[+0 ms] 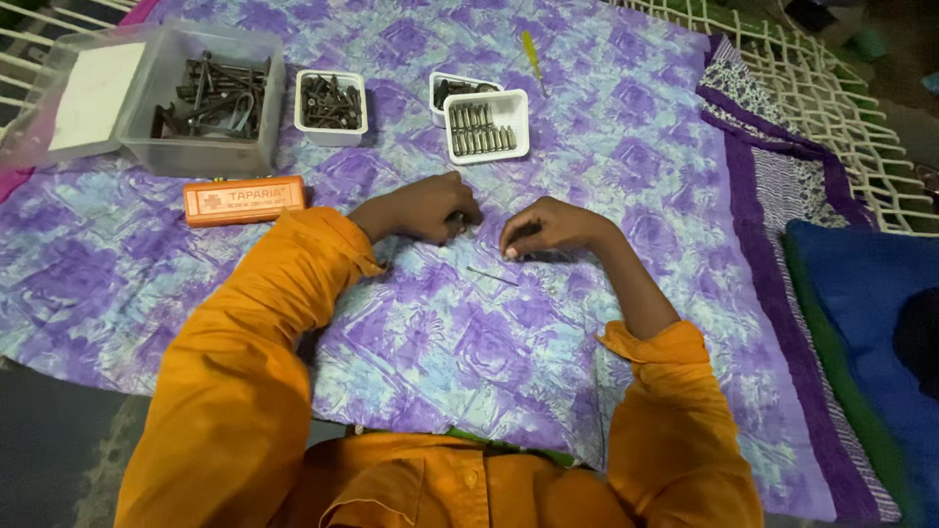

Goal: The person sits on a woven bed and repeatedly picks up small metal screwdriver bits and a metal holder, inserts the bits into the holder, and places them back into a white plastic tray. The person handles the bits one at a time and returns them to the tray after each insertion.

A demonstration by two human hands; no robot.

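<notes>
Resting on the purple cloth [587,156], the left hand [425,207] is curled shut around something small and dark; what it is, I cannot tell. The right hand [548,227] sits just beside it, fingertips pinched together on the cloth. A thin pin [492,276] lies near, below both hands. Bare cloth spreads around them. Farther up sit white trays [486,125] of screws, a clear box [205,98], an orange case [244,200].
</notes>
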